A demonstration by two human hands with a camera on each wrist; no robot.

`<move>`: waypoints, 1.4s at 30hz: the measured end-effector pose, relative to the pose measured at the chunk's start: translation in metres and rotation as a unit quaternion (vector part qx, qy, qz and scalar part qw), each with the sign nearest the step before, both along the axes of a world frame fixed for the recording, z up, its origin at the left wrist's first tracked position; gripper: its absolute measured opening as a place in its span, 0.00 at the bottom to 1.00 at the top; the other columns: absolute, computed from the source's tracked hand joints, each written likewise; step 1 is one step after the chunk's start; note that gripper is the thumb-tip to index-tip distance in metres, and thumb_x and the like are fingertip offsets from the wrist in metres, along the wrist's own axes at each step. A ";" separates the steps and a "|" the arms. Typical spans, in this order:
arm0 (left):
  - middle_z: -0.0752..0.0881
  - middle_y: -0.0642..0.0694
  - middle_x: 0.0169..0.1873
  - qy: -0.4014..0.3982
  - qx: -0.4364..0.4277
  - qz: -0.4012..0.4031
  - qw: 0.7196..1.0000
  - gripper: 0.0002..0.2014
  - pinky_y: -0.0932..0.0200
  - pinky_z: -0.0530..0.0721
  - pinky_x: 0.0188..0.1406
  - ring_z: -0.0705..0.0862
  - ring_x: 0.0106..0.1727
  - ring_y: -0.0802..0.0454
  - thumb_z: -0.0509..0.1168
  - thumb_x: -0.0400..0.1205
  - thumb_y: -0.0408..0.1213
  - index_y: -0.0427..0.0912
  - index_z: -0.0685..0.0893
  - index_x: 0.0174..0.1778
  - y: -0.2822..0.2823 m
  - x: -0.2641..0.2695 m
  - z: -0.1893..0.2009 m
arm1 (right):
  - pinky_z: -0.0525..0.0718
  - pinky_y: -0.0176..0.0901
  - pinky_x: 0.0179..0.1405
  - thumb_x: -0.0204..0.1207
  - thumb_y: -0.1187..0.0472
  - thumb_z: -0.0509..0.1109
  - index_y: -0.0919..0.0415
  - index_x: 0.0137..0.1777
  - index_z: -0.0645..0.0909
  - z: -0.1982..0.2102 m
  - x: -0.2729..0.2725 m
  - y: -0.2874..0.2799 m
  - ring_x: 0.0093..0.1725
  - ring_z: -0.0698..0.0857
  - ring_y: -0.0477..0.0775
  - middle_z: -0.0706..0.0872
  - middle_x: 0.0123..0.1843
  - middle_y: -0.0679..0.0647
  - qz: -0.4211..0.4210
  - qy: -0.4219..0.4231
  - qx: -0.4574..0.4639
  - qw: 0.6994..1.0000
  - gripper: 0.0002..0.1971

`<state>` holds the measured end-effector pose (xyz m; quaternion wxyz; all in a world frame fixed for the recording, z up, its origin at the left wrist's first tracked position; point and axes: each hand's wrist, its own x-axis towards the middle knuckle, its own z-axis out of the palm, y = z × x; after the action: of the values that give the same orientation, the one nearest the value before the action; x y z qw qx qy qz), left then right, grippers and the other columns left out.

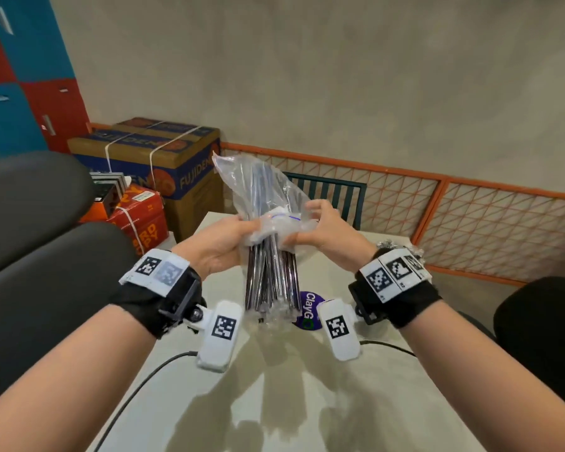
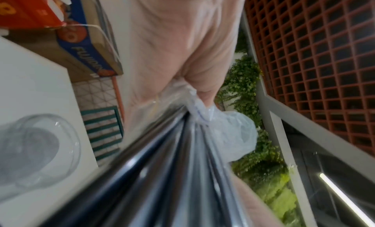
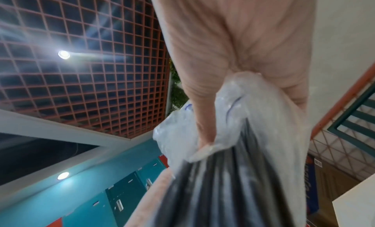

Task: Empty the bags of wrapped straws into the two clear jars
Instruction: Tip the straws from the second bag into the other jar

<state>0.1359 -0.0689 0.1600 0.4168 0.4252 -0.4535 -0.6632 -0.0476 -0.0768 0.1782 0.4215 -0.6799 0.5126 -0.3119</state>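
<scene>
A clear plastic bag (image 1: 261, 190) is held above the white table (image 1: 274, 386), its mouth turned down. My left hand (image 1: 232, 236) grips the bag's bunched mouth on one side and my right hand (image 1: 320, 230) grips the other side. A bundle of dark wrapped straws (image 1: 271, 282) hangs out below the hands, its lower ends over a purple sticker (image 1: 309, 309). The left wrist view shows the straws (image 2: 162, 166) up close, the crumpled bag (image 2: 229, 127) and one clear jar (image 2: 38, 148) lying on the table. In the right wrist view, bag plastic (image 3: 233, 118) wraps the straws (image 3: 223, 190).
Strapped cardboard boxes (image 1: 163, 154) and a red box (image 1: 141, 216) stand left of the table. A teal chair (image 1: 333, 190) sits behind the far edge before an orange lattice fence (image 1: 437, 203). Dark seat cushions (image 1: 30, 223) lie at the left and another (image 1: 542, 321) at the right.
</scene>
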 end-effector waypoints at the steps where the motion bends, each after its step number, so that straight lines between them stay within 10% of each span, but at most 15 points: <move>1: 0.87 0.38 0.52 0.001 -0.030 0.003 1.000 0.19 0.53 0.88 0.45 0.88 0.46 0.47 0.61 0.82 0.31 0.36 0.74 0.70 -0.008 0.000 0.000 | 0.76 0.43 0.67 0.59 0.61 0.83 0.58 0.74 0.63 0.003 0.000 -0.008 0.65 0.77 0.51 0.74 0.67 0.54 0.012 -0.005 -0.001 1.000 0.45; 5: 0.81 0.39 0.65 -0.027 -0.144 0.044 0.988 0.26 0.49 0.83 0.60 0.83 0.64 0.43 0.68 0.77 0.31 0.42 0.69 0.71 -0.038 -0.002 0.002 | 0.83 0.26 0.43 0.66 0.76 0.76 0.60 0.70 0.71 0.014 0.004 -0.035 0.50 0.87 0.44 0.86 0.55 0.50 0.086 -0.026 0.027 0.996 0.33; 11: 0.81 0.43 0.66 0.010 -0.214 0.061 0.975 0.27 0.53 0.83 0.62 0.82 0.66 0.47 0.70 0.76 0.33 0.53 0.70 0.68 -0.078 0.005 0.000 | 0.84 0.50 0.62 0.73 0.63 0.73 0.58 0.70 0.74 0.005 0.029 -0.077 0.59 0.85 0.51 0.86 0.61 0.53 -0.020 -0.019 -0.099 0.995 0.24; 25: 0.83 0.40 0.66 0.011 -0.064 0.060 0.996 0.36 0.43 0.76 0.70 0.82 0.66 0.44 0.74 0.70 0.40 0.44 0.70 0.75 -0.108 0.024 -0.097 | 0.84 0.38 0.54 0.75 0.70 0.69 0.55 0.70 0.72 -0.100 0.048 -0.113 0.56 0.85 0.52 0.85 0.57 0.52 -0.049 -0.002 -0.050 0.998 0.24; 32: 0.82 0.70 0.50 -0.181 -0.068 -0.149 0.970 0.20 0.78 0.78 0.54 0.82 0.48 0.80 0.68 0.76 0.42 0.60 0.73 0.63 -0.110 0.056 -0.042 | 0.72 0.57 0.74 0.60 0.53 0.82 0.45 0.81 0.46 -0.098 0.027 -0.123 0.73 0.70 0.50 0.72 0.72 0.48 0.000 0.058 -0.004 0.998 0.56; 38: 0.79 0.64 0.54 -0.216 -0.100 -0.092 0.967 0.27 0.59 0.72 0.65 0.77 0.61 0.61 0.74 0.70 0.44 0.75 0.66 0.50 -0.102 0.047 -0.039 | 0.63 0.67 0.77 0.52 0.45 0.83 0.31 0.77 0.30 -0.087 0.019 -0.115 0.80 0.61 0.54 0.62 0.81 0.43 0.025 0.107 -0.010 0.994 0.67; 42: 0.80 0.62 0.59 -0.197 -0.152 0.021 0.968 0.31 0.60 0.73 0.67 0.77 0.65 0.60 0.75 0.70 0.48 0.66 0.69 0.67 -0.101 0.045 -0.029 | 0.62 0.66 0.78 0.57 0.55 0.84 0.33 0.78 0.29 -0.075 0.013 -0.110 0.80 0.60 0.52 0.62 0.77 0.39 0.009 0.065 -0.060 0.996 0.67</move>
<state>0.1809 -0.1701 0.1312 0.3930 0.4888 -0.6131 -0.4804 -0.0350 -0.1864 0.1035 0.3487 -0.7272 0.5133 -0.2934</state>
